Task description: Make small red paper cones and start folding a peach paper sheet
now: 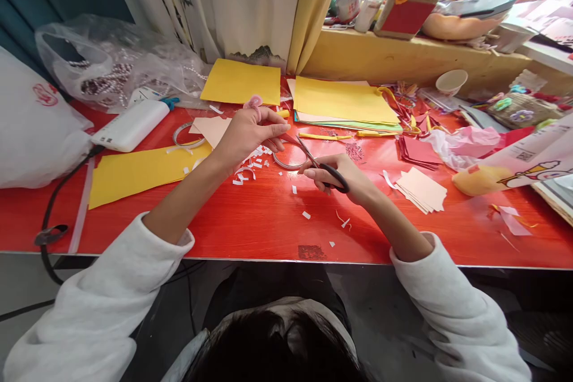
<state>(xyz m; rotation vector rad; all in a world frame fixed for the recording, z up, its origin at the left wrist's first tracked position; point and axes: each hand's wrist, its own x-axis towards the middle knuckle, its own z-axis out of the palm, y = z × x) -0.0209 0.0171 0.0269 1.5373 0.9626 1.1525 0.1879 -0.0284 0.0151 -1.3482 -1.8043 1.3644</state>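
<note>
My right hand grips scissors by their black handles. Their blades are slightly apart and point up and left, towards my left hand. That hand has thumb and fingers pinched together; what they hold is too small or hidden to make out. A fuzzy pink piece shows at its far edge. Between the hands, a thin ring like a tape roll lies on the red table. Small white paper scraps are scattered below my left hand.
Yellow sheets and a stack of coloured paper lie at the back. A yellow strip and white power bank are at left. Pale cards, red cards and a printed cup stand right.
</note>
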